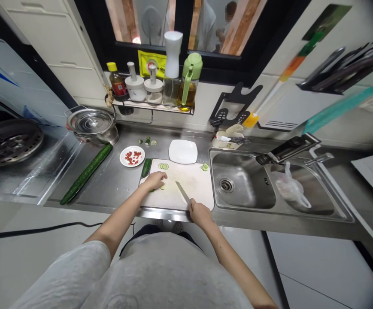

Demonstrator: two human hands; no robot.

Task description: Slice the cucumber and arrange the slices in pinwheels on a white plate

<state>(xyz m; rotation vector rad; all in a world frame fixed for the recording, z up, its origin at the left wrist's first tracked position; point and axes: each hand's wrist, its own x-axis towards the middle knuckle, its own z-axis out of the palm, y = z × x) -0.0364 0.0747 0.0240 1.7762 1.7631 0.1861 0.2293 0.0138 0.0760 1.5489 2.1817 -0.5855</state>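
Observation:
A white cutting board [192,180] lies on the steel counter in front of me. My left hand [155,179] is curled over a cucumber piece [146,167] at the board's left edge, pinning it down. My right hand [199,213] grips the handle of a knife [183,192] whose blade points up-left across the board toward the left hand. Cucumber slices [163,166] lie at the board's far edge, and more slices [205,166] sit at its far right corner.
A whole cucumber [86,173], a small plate of red chilli bits [132,156] and an empty white dish [183,151] lie on the counter. A lidded pot [92,124] stands at the left, a double sink [244,184] at the right, a condiment rack [154,92] behind.

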